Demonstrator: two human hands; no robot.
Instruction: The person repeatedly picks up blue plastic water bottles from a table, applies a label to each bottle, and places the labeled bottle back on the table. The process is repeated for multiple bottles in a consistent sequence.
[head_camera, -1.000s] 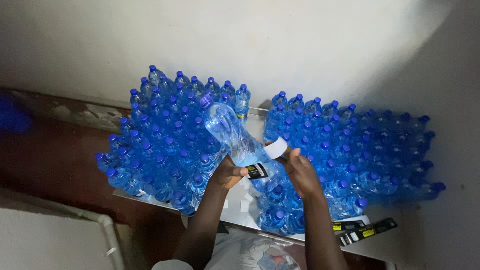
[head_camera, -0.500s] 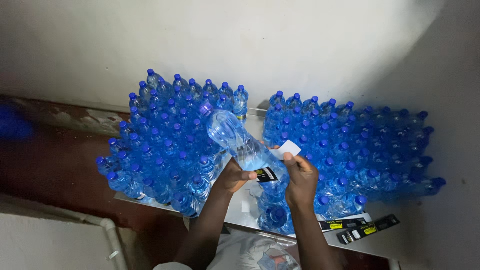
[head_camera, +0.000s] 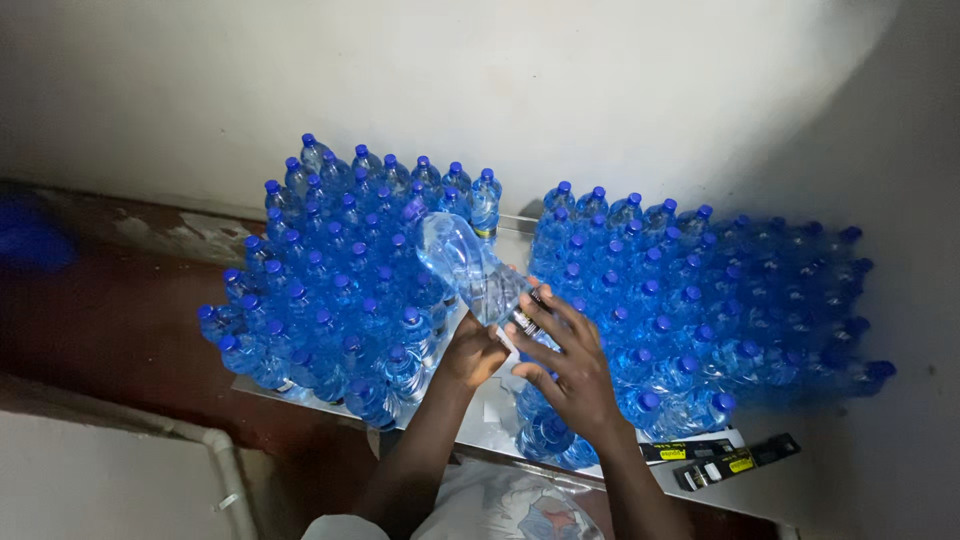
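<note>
A clear plastic water bottle (head_camera: 462, 262) with a blue cap lies tilted, cap end pointing up and left, over the gap between two groups of bottles. My left hand (head_camera: 472, 355) grips its lower end from underneath. My right hand (head_camera: 562, 358) presses its spread fingers onto the dark label strip (head_camera: 525, 318) near the bottle's base. Many upright blue-capped bottles (head_camera: 335, 290) stand packed at the left. A second packed group of bottles (head_camera: 690, 320) stands at the right.
The bottles stand on a metal table (head_camera: 480, 420) against a pale wall (head_camera: 520, 90). Black and yellow label strips (head_camera: 715, 458) lie at the table's front right edge. A white pipe (head_camera: 225, 470) runs along the lower left. A dark reddish floor (head_camera: 110, 310) lies at the left.
The white label piece seen by my right hand earlier is no longer visible. My right hand has moved onto the bottle and now presses on the label.
</note>
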